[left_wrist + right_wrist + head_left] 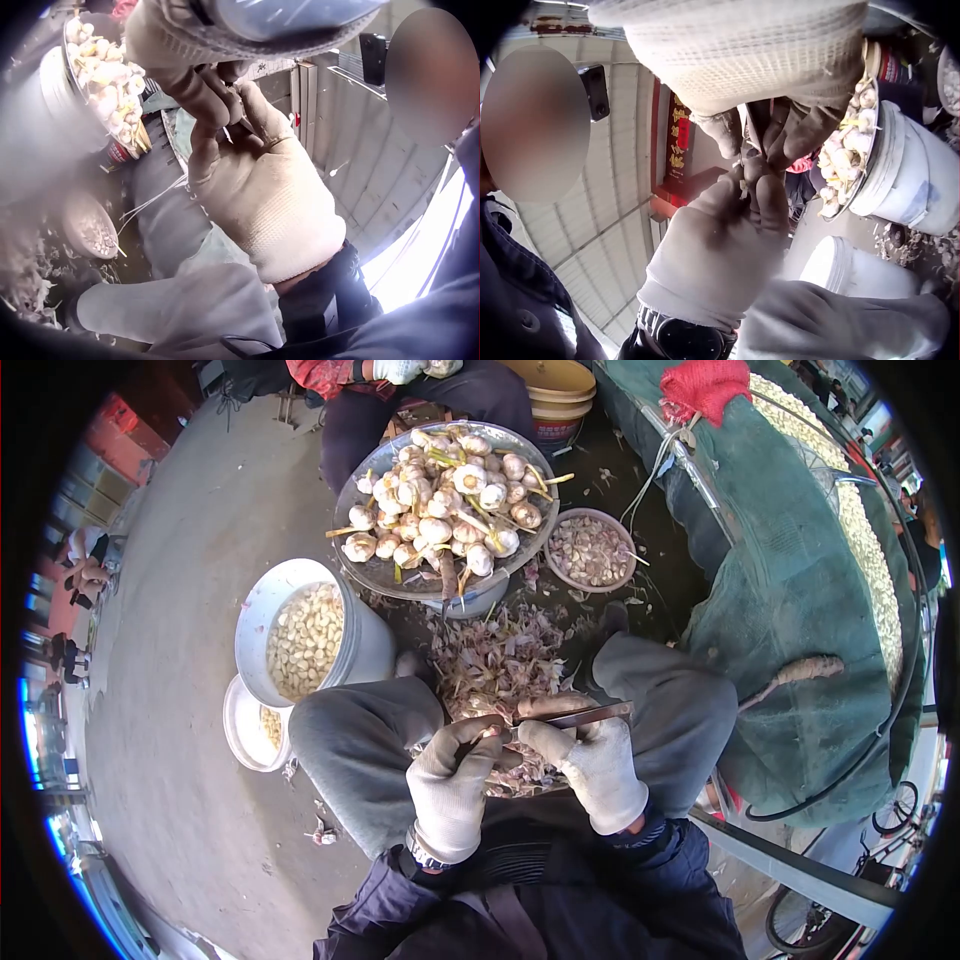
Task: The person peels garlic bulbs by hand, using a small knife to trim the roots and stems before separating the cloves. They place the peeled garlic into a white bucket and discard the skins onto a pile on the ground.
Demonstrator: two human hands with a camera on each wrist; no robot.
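Both hands wear white gloves with darkened fingertips and meet above a pile of garlic skins [500, 660] between the knees. My right hand [600, 765] grips a small knife [590, 714], its blade lying across the fingers and pointing right in the head view. Close by on the left, my left hand [450, 790] pinches a small garlic clove [491, 731] between thumb and fingers; most of it is hidden. In the right wrist view the left hand [712, 251] has its fingertips right at those of the right hand [757, 60], where the knife [757, 126] also shows.
Ahead, a wide metal pan [355, 575] heaped with garlic bulbs [435, 500] stands on a bucket. Left are a white bucket [370, 645] of peeled cloves and a white tub [240, 730]. Right are a pink bowl [632, 560] and green netting [790, 620]. Another person [430, 405] sits opposite.
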